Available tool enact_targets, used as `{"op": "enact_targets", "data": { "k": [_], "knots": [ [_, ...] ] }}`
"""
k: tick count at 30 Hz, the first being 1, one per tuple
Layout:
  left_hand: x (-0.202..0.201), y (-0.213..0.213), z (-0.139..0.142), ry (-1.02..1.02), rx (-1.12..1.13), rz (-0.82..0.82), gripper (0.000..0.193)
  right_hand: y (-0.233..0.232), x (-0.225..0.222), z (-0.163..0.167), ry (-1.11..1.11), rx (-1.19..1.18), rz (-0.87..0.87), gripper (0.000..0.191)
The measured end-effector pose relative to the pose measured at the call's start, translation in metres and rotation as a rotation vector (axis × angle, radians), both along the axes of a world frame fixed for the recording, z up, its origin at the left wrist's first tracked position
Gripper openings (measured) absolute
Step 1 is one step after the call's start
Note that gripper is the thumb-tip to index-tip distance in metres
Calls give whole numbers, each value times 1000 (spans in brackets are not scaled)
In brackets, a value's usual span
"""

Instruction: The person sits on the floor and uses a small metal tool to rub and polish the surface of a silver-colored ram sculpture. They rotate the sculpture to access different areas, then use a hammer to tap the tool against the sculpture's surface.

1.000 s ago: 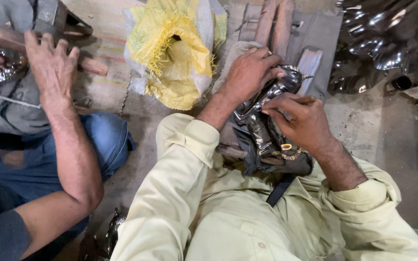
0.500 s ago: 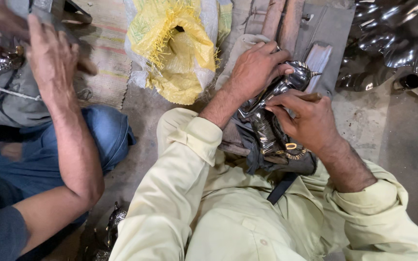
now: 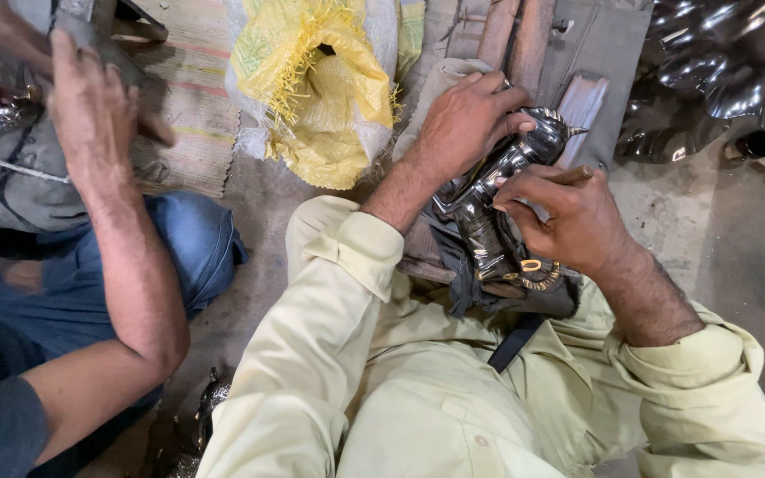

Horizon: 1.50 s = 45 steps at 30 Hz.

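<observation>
Figure: a dark, shiny metal figure (image 3: 498, 199) lies on the person's lap at the frame's centre, its pointed end toward 1 o'clock, a gold ringed base (image 3: 533, 273) at its 5 o'clock end.
Left hand: the left hand (image 3: 462, 119) lies over the figure's upper part from 11 o'clock, fingers curled down and closed around it, fingertips touching the metal near the pointed end.
Right hand: the right hand (image 3: 568, 217) comes in from 4 o'clock, fingers bent and pinched together against the figure's middle; whether they hold a small tool I cannot tell.
Cloth: a dark grey cloth (image 3: 489, 292) lies under the figure on the lap.
Sleeves: pale yellow sleeves (image 3: 329, 301) cover both forearms to the wrist.
Sack: a yellow woven sack (image 3: 320, 88) sits on the floor at 11 o'clock, well apart from the figure.
Metal pieces: polished metal pieces (image 3: 719, 62) lie at 2 o'clock.
Neighbour: another person's forearm (image 3: 126, 230) in blue trousers reaches up at 9 o'clock, its hand (image 3: 90, 106) flat on grey cloth.
Change: against the earlier frame, both hands keep the same grip on the figure; the neighbour's hand has shifted slightly toward 12 o'clock.
</observation>
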State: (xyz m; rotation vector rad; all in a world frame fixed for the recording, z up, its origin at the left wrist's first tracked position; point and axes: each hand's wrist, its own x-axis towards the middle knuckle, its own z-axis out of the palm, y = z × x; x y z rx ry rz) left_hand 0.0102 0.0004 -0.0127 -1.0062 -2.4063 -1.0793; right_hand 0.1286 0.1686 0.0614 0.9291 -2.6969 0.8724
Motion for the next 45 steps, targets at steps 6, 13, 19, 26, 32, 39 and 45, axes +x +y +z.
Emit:
{"op": "enact_targets", "data": {
  "k": [6,13,19,26,32,39,45],
  "knots": [
    [0,1,0,-2,-2,10,33,-2,4,-3,-70,-209,-70,13],
    [0,1,0,12,-16,9,32,-25,20,-13,-41,-219,-197,11],
    [0,1,-1,12,-15,23,32,-31,19,-11,49,-146,-208,11],
    [1,-1,-1,11,-10,32,33,-28,14,-6,7,-98,-131,11],
    [2,-1,-2,3,-12,35,34,-20,4,-4,-17,-64,-13,12],
    [2,-1,-2,-13,-10,30,34,-14,-2,-1,-55,4,31,13],
    [2,-1,-1,-14,-15,36,35,-9,-8,-1,-63,28,65,16]
  ]
}}
